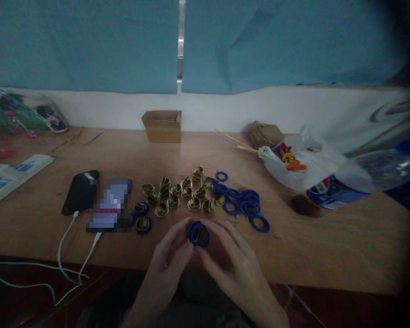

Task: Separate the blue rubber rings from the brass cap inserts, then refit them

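Observation:
Both hands meet at the near edge of the wooden table [328, 246]. My left hand [169, 257] and my right hand [230, 259] pinch one small brass fitting with a blue ring [198, 233] on it, fingers closed round it from both sides. Just beyond lies a cluster of several brass fittings [177, 193]. To their right lies a heap of loose blue rings [242, 202]. Two fittings with blue rings on them [142, 216] lie to the left of my hands.
Two phones [82, 191] with white charging cables [66, 250] lie at the left. A small cardboard box [163, 125] stands at the back wall. A white plastic bag [294, 164], a clear bottle [379, 171] and thin sticks [235, 140] occupy the right.

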Tool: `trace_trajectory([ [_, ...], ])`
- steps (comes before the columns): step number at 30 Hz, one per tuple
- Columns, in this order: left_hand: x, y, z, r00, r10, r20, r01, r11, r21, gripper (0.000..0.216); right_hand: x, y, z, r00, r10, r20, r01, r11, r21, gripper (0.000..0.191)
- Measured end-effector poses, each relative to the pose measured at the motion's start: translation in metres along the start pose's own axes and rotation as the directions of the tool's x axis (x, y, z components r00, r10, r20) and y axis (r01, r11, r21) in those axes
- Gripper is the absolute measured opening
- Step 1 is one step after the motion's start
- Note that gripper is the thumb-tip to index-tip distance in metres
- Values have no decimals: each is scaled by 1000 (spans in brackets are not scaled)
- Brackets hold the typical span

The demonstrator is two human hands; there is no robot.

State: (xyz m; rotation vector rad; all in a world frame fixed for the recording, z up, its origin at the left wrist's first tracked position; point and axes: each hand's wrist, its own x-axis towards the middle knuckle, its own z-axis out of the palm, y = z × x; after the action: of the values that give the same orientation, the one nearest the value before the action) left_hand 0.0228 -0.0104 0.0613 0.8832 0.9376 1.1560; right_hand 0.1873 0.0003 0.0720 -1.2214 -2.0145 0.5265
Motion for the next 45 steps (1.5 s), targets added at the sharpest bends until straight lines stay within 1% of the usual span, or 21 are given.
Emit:
trace_trajectory([
  [5, 1, 4, 3, 997, 71, -25, -67, 987, 146, 30, -1, -2, 2, 1000, -22, -3, 22, 999, -39, 48],
  [8, 3, 3, 1, 995, 94, -27, -88, 982, 167, 29, 1, 0, 5, 999, -34, -23, 33, 999, -31, 47],
  [11, 4, 0, -1, 996, 85, -31, -79, 984, 161, 30, 3, 5, 8, 999, -21, -24, 22, 1000, 17, 45],
  [14, 4, -4, 0, 998, 60, -36, -55, 988, 143, 33, 4, 10, 7, 1000, 21, -9, -20, 994, 106, 43],
  [16, 3, -5, 3, 999, 28, -31, -26, 996, 80, 35, 2, 11, 4, 998, 58, 2, -58, 978, 201, 42],
  [19, 2, -2, 8, 1000, -5, -7, 5, 1000, -23, 34, -1, 11, -2, 993, 119, 7, -114, 928, 355, 38],
  [21, 2, 0, 9, 1000, -3, 3, 3, 999, -51, 30, -3, 10, -3, 986, 164, 12, -153, 889, 433, 34],
  [24, 2, 3, 9, 1000, 2, 25, -1, 998, -67, 29, -5, 9, -1, 977, 210, 19, -190, 839, 510, 30],
  [26, 1, 4, 8, 999, -10, 45, 14, 997, -79, 30, -6, 8, 1, 978, 209, 22, -188, 823, 536, 33],
  [28, 0, 4, 5, 998, -26, 63, 32, 995, -97, 31, -5, 7, 2, 983, 184, 19, -167, 839, 518, 36],
  [32, -1, 4, 0, 994, -38, 105, 51, 991, -126, 36, -4, 4, 2, 994, 113, 1, -104, 910, 401, 46],
  [35, 0, 4, -1, 994, -31, 104, 45, 990, -132, 38, -3, 2, 1, 998, 61, -8, -55, 942, 330, 52],
  [41, 6, 4, 0, 996, 22, 91, -18, 999, -44, 26, -3, -1, 3, 997, 42, -67, -21, 959, 281, 54],
  [45, 6, 3, -1, 996, 35, 87, -31, 999, -40, 24, -3, -1, 6, 998, 31, -60, -14, 962, 274, 54],
])
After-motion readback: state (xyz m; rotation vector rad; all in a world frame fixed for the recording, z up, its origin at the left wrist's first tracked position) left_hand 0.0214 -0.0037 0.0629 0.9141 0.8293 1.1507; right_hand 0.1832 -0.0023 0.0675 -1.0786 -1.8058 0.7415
